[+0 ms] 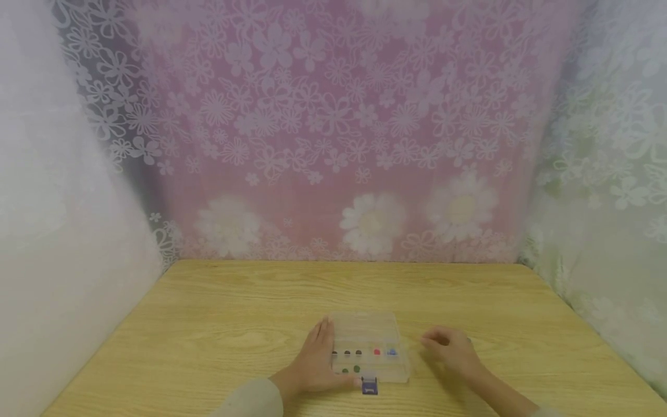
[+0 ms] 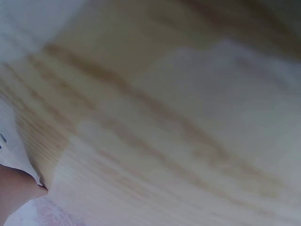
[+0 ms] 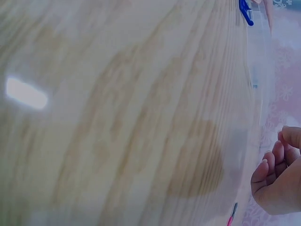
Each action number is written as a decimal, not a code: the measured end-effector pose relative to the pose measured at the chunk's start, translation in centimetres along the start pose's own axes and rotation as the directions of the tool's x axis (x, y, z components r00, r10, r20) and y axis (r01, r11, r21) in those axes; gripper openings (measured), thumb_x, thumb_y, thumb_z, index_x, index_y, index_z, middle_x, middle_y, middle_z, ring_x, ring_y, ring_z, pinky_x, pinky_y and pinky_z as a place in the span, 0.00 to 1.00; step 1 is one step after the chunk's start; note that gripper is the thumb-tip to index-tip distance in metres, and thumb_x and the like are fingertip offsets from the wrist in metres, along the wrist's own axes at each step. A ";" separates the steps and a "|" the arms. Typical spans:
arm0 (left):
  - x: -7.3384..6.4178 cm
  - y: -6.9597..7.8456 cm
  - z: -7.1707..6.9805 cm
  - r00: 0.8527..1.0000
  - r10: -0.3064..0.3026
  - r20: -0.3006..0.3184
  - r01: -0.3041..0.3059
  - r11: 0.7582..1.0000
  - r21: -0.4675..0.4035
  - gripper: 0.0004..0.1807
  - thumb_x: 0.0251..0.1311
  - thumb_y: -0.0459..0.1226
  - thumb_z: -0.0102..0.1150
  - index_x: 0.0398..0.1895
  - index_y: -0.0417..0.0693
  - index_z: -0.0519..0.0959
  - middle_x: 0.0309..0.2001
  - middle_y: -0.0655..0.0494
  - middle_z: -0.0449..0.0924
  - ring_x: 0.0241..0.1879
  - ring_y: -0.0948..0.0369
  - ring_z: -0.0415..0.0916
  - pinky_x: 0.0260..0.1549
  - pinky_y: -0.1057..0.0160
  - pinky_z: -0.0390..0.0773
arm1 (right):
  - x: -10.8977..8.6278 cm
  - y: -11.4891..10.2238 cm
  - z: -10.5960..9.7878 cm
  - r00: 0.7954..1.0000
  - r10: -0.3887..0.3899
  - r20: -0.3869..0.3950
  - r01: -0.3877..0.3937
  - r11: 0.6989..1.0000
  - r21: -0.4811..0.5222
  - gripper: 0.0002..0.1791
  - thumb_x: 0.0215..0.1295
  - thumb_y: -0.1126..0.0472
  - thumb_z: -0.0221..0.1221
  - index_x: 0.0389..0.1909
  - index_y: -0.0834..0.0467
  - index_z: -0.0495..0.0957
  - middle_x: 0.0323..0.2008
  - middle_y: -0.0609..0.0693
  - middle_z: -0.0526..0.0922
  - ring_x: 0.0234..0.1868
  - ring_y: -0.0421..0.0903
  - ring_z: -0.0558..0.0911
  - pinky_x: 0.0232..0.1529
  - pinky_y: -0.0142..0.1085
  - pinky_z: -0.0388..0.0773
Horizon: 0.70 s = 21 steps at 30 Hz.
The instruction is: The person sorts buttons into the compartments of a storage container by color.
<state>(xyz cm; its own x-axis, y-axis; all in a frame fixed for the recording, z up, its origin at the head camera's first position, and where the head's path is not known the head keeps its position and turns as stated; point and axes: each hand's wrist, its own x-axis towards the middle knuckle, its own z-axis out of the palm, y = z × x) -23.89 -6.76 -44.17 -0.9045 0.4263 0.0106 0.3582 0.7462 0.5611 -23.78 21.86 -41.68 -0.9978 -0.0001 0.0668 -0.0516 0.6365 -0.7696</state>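
Observation:
A clear plastic compartment box [image 1: 365,327] stands on the table in the head view. Small dark pieces [image 1: 347,353], a red piece [image 1: 377,352], a blue piece [image 1: 392,352] and green pieces [image 1: 356,369] show in it. At its front edge sticks out a blue latch [image 1: 370,386]. My left hand [image 1: 315,362] lies along the box's left side with straight fingers, its thumb stretched along the front edge toward the latch. To the right of the box is my right hand [image 1: 452,349], apart from it. Its fingers are loosely curled, the thumb near the index finger, with nothing visible between them.
The wood-grain table [image 1: 250,295] extends behind the box and to both sides. A flowered pink curtain [image 1: 333,145] hangs behind it, with pale cloth at left and right. In the right wrist view a small pink and dark thing [image 3: 232,215] shows at the bottom.

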 end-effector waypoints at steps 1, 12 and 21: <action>0.0 0.0 0.0 1.000 0.001 0.000 -0.001 1.000 0.002 0.67 0.41 0.68 0.60 0.71 0.33 0.39 0.73 0.36 0.35 0.73 0.42 0.34 0.69 0.43 0.45 | -0.1 0.1 -0.2 1.000 -0.001 0.002 0.001 1.000 -0.003 0.09 0.61 0.61 0.60 0.35 0.64 0.80 0.35 0.53 0.84 0.39 0.46 0.80 0.39 0.37 0.79; 0.0 0.0 0.0 1.000 0.007 0.001 -0.007 1.000 0.000 0.67 0.42 0.67 0.60 0.71 0.32 0.39 0.73 0.35 0.35 0.73 0.42 0.34 0.69 0.43 0.44 | -0.1 2.2 -1.7 1.000 0.012 -0.002 -0.012 0.999 -0.034 0.09 0.61 0.61 0.59 0.36 0.63 0.80 0.35 0.53 0.84 0.36 0.42 0.80 0.34 0.29 0.76; -0.1 0.1 -0.1 1.000 0.008 0.003 -0.008 1.000 -0.015 0.67 0.42 0.67 0.60 0.71 0.32 0.39 0.73 0.35 0.34 0.72 0.41 0.34 0.69 0.42 0.44 | -0.6 2.7 -3.1 1.000 0.021 -0.020 -0.023 0.995 -0.096 0.13 0.62 0.58 0.59 0.38 0.65 0.80 0.40 0.58 0.84 0.40 0.48 0.81 0.38 0.36 0.79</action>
<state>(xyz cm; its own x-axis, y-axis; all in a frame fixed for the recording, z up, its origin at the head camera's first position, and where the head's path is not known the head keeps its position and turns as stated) -23.76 -6.79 -44.07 -0.9010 0.4336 0.0126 0.3618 0.7353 0.5730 -23.23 26.00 -41.82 -0.9976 0.0284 0.0630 -0.0245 0.7076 -0.7062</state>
